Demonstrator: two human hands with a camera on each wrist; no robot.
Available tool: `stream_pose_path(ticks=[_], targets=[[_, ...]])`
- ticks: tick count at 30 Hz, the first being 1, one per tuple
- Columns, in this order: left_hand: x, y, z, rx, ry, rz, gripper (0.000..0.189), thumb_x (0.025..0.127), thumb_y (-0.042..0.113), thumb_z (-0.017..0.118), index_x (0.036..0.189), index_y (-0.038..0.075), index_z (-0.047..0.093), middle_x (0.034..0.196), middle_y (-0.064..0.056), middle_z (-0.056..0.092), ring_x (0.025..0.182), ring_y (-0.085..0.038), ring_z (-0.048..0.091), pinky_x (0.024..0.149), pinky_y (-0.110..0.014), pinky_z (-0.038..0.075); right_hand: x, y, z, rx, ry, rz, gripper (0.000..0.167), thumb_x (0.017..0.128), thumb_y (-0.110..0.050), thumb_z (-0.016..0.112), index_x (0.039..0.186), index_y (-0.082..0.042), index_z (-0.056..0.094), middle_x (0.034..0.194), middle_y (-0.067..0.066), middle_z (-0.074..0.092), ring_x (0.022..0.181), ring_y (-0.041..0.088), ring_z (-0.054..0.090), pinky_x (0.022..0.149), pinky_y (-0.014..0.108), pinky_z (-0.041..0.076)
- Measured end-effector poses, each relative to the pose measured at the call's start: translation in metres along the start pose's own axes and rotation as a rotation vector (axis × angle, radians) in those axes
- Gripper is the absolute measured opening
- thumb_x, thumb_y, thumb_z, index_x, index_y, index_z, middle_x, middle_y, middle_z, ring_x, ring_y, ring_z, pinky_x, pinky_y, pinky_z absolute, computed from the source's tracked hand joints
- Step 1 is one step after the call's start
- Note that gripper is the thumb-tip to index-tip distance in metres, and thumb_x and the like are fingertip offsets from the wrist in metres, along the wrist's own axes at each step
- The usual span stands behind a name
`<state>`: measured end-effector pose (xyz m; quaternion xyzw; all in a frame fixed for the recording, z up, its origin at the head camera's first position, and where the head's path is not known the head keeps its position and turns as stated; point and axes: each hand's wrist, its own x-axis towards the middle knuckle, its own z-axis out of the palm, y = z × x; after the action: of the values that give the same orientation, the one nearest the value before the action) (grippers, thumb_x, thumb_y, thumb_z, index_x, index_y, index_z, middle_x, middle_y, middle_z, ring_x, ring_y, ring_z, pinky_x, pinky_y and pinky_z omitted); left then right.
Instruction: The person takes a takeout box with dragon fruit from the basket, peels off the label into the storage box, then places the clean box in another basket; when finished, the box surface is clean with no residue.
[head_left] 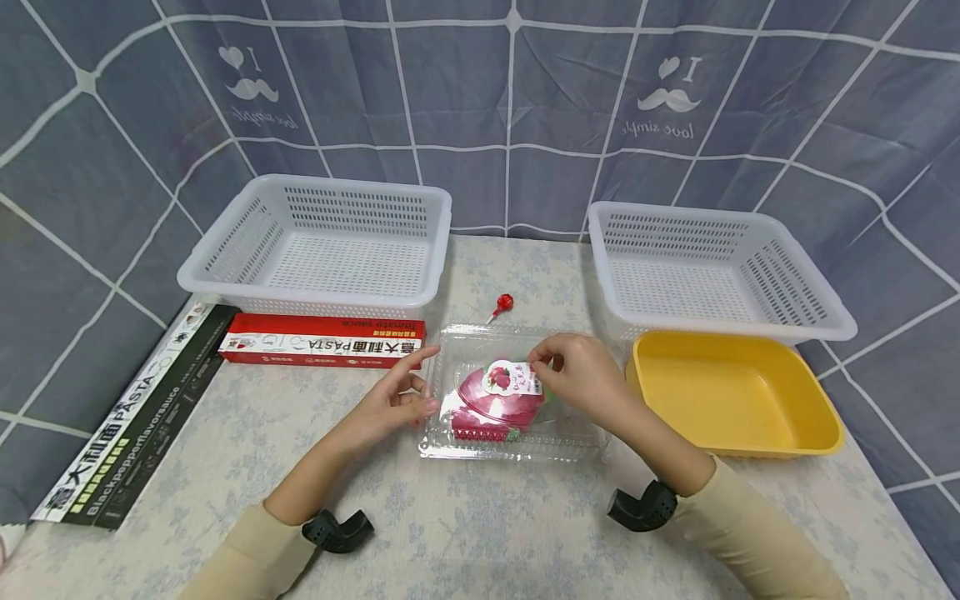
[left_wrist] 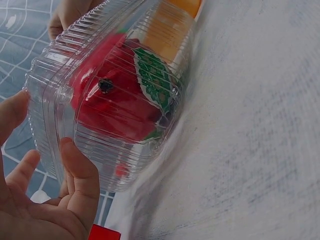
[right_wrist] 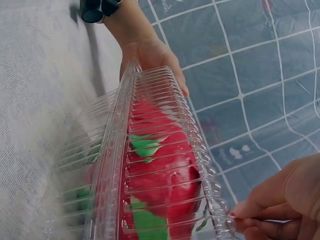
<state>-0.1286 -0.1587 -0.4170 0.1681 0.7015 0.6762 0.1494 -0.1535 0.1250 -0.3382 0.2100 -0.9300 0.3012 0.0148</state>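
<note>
A clear plastic clamshell box [head_left: 480,454] lies closed on the table, its ribbed walls showing in both wrist views. Through them I see a red fruit-like thing [left_wrist: 112,95] with green leaf shapes. On the lid is a white label [head_left: 504,377] with a pink fruit picture. My right hand [head_left: 581,375] is over the lid, thumb and forefinger pinching the label's right edge; in the right wrist view the pinched part [right_wrist: 231,214] is mostly hidden. At the box's left edge my left hand [head_left: 393,404] touches the plastic, its fingers spread and loosely bent.
Behind stand two white perforated baskets [head_left: 438,275] [head_left: 618,312]. A yellow tub [head_left: 738,400] sits right of the box. To the left lie a red pasta box [head_left: 322,340] and a long black pasta box [head_left: 142,417]. A red lollipop [head_left: 504,304] lies behind the clamshell.
</note>
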Motion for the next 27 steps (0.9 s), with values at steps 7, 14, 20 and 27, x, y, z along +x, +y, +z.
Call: stream_pose_path(ticks=[7, 14, 20, 27], targets=[[0.0, -0.001, -0.001, -0.003, -0.004, 0.004, 0.075, 0.089, 0.006, 0.067, 0.152, 0.016, 0.028, 0.092, -0.012, 0.049, 0.067, -0.014, 0.054, 0.063, -0.025, 0.05, -0.001, -0.002, -0.002, 0.022, -0.014, 0.01, 0.006, 0.085, -0.006, 0.069, 0.085, -0.007, 0.075, 0.082, 0.0, 0.067, 0.068, 0.014, 0.053, 0.062, 0.029, 0.045], [0.0, 0.0, -0.001, -0.014, -0.011, 0.011, 0.075, 0.089, 0.006, 0.068, 0.152, 0.015, 0.028, 0.092, -0.012, 0.049, 0.068, -0.013, 0.054, 0.064, -0.025, 0.049, -0.002, 0.0, -0.013, 0.108, -0.014, 0.021, 0.007, 0.087, -0.005, 0.067, 0.087, -0.006, 0.074, 0.083, 0.001, 0.068, 0.073, 0.016, 0.054, 0.064, 0.031, 0.046], [0.0, 0.0, -0.001, -0.019, -0.008, 0.013, 0.075, 0.089, 0.005, 0.067, 0.152, 0.014, 0.028, 0.092, -0.012, 0.048, 0.067, -0.014, 0.054, 0.063, -0.025, 0.049, -0.004, 0.004, -0.023, 0.184, -0.02, 0.024, 0.007, 0.088, -0.004, 0.067, 0.088, -0.005, 0.073, 0.084, 0.0, 0.068, 0.076, 0.017, 0.055, 0.068, 0.031, 0.046], [0.0, 0.0, 0.0, -0.021, -0.005, 0.003, 0.075, 0.089, 0.005, 0.067, 0.152, 0.014, 0.028, 0.093, -0.012, 0.048, 0.069, -0.015, 0.054, 0.064, -0.025, 0.05, -0.004, 0.011, -0.026, 0.209, -0.054, 0.023, 0.008, 0.089, -0.006, 0.066, 0.09, -0.006, 0.074, 0.085, 0.0, 0.068, 0.077, 0.016, 0.055, 0.067, 0.029, 0.044]])
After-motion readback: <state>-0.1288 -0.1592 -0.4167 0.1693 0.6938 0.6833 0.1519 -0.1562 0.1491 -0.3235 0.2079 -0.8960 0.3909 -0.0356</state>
